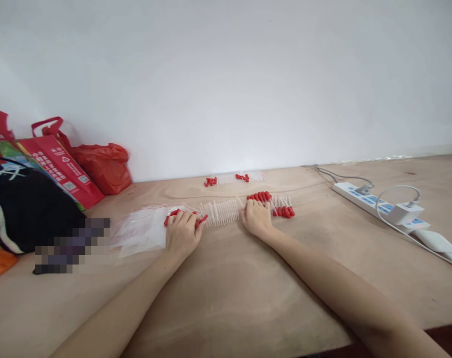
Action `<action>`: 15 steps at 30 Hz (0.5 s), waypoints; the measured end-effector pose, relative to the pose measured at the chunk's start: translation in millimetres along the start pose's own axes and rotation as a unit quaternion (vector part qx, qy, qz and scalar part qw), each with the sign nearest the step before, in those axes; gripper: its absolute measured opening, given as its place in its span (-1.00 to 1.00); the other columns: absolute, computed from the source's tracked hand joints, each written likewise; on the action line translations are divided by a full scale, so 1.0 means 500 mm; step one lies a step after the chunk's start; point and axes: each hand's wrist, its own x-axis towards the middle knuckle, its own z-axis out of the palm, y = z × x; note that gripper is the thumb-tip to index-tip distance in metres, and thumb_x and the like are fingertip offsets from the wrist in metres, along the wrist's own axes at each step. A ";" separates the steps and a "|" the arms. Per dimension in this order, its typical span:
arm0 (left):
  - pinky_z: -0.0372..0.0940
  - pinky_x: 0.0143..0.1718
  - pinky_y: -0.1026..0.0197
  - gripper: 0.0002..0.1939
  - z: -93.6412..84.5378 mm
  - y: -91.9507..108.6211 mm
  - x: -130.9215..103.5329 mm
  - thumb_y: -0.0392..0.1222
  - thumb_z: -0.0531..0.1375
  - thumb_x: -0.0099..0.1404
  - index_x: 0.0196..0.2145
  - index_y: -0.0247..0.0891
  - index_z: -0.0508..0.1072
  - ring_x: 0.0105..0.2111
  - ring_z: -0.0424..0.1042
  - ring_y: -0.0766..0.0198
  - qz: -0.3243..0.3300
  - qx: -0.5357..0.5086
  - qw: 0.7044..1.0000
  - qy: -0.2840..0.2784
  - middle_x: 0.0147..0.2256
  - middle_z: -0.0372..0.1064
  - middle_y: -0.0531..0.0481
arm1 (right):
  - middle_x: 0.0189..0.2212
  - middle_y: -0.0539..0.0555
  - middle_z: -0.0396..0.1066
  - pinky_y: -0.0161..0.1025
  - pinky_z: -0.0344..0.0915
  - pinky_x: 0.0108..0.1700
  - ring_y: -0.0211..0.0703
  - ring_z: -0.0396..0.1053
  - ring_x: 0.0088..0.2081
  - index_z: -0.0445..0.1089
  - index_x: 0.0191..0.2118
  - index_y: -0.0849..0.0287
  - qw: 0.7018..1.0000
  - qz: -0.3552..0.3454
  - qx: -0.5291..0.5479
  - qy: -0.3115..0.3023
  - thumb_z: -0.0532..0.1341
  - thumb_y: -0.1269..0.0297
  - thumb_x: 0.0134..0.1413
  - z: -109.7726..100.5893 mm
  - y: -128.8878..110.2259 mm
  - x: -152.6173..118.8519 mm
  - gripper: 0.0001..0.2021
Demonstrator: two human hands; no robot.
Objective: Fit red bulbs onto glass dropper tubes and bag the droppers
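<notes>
your left hand [183, 233], fingers curled over red pieces [171, 215], left of a row of pale sticks [226, 212], your right hand [257, 218], fingers bent at its right end, whether either pinches, cannot tell

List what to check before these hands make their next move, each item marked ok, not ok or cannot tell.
1. Thin sticks within reach, lying between the hands: ok.
2. Sticks all parallel: not ok; one slants beside the right hand.
3. Left hand at the red pieces beside the transparent plastic bags: ok.
4. Left hand's grip on a piece: cannot tell; fingers hide it.
5. Power strip apart from both hands: ok.
</notes>
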 end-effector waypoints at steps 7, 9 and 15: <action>0.11 -0.28 0.14 -0.85 -0.009 0.057 -0.015 -0.17 0.06 0.21 -0.42 -0.27 0.34 -0.35 0.27 0.21 0.066 -0.208 0.973 -0.071 -0.42 0.32 -0.01 | -0.40 0.11 0.29 -0.22 0.07 -0.29 -0.16 0.20 -0.39 0.19 -0.31 0.22 0.974 -0.142 0.176 0.034 -0.11 0.38 0.11 -0.007 0.105 -0.088 -0.84; 0.15 -0.28 0.15 -0.87 -0.004 0.065 -0.019 -0.18 0.07 0.19 -0.42 -0.28 0.33 -0.35 0.27 0.22 0.069 -0.249 0.960 -0.109 -0.41 0.31 -0.01 | -0.34 0.13 0.29 -0.22 0.10 -0.28 -0.16 0.21 -0.34 0.20 -0.21 0.22 0.965 -0.168 0.199 0.033 -0.11 0.43 0.10 -0.018 0.126 -0.103 -0.79; 0.21 -0.22 0.17 -0.75 0.011 0.079 -0.020 -0.13 0.14 0.13 -0.23 -0.27 0.37 -0.27 0.30 0.22 0.042 -0.312 0.939 -0.137 -0.26 0.29 -0.06 | -0.36 0.09 0.28 -0.19 0.08 -0.25 -0.18 0.23 -0.32 0.26 -0.13 0.16 0.962 -0.194 0.194 0.003 -0.09 0.48 0.08 -0.038 0.119 -0.109 -0.71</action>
